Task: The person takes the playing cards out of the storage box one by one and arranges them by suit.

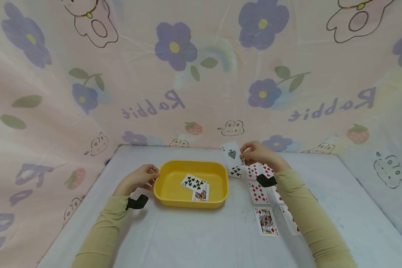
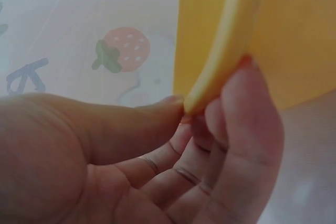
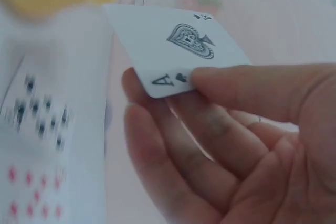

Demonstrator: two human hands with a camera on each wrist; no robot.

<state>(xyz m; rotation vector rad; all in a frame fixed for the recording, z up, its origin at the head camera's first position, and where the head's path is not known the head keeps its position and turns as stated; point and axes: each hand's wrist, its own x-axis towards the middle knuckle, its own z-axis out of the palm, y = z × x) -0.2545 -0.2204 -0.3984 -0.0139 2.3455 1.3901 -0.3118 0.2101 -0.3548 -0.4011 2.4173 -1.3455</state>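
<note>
With its thumb on top, my right hand [image 1: 258, 152] pinches an ace of spades [image 3: 173, 40] by one end. The card [image 1: 232, 153] is held face up past the right back corner of a yellow plastic tray [image 1: 191, 204]. At the tray's left side, my left hand [image 1: 142, 176] grips the rim [image 2: 215, 72] between thumb and fingers. A clubs card [image 1: 193, 182] lies in the tray, partly over a face card [image 1: 201, 194]. Just in front of the ace, a black-suited number card [image 1: 235, 171] lies on the table, partly covered.
Right of the tray, red cards lie in rows: diamonds number cards [image 1: 258, 192], a diamonds face card [image 1: 266, 222] and a card [image 1: 289, 220] partly under the right forearm. That sleeve [image 1: 308, 212] hides others. A printed fabric wall [image 1: 207, 93] stands behind the white table [image 1: 187, 238].
</note>
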